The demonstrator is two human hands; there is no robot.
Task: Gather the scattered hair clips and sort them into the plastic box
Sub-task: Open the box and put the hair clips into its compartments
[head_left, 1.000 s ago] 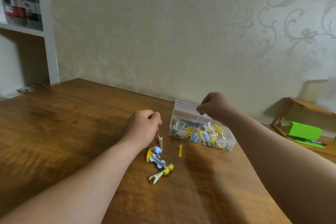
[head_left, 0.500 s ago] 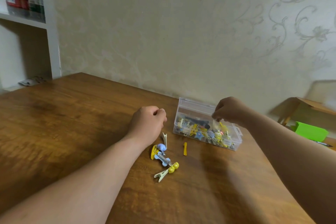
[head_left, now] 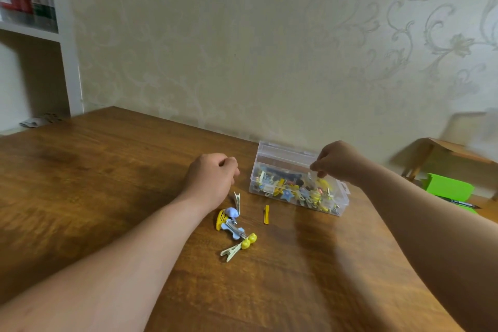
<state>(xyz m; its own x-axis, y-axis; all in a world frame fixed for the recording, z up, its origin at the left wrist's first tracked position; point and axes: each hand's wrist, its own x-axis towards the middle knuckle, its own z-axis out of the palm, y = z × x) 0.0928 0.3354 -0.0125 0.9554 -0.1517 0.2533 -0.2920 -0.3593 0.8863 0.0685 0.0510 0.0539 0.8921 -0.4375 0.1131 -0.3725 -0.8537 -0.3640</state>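
hair clips [head_left: 234,228]: a loose bunch lay on the table [head_left: 107,175], on the near-left side of the plastic box [head_left: 254,183]. many more were already inside the box, lid open.

left hand [head_left: 211,178] sat knuckles-up at the far end of the bunch, fingers curled into a fist. couldn't tell if it held anything. a cream clip [head_left: 237,199] stood just beside its near edge; contact not clear.

right hand [head_left: 336,162] hung over the right half of the box, fingertips bunched and pointing down into it. couldn't tell if they pinched a clip.

key geometry: the bunch lay toward the person from the left fingers, so the left hand was clearly nearer. the right hand was well apart, with the box wall between it and the clips. a slim yellow clip [head_left: 266,214] lay alone between bunch and box, its long axis running roughly away from the person. the beaded clip [head_left: 237,248] lay diagonal, farthest from both hands.

my read: the next pick suits the left hand, drawing back and down. the yellow clip wants a pinch across its width.
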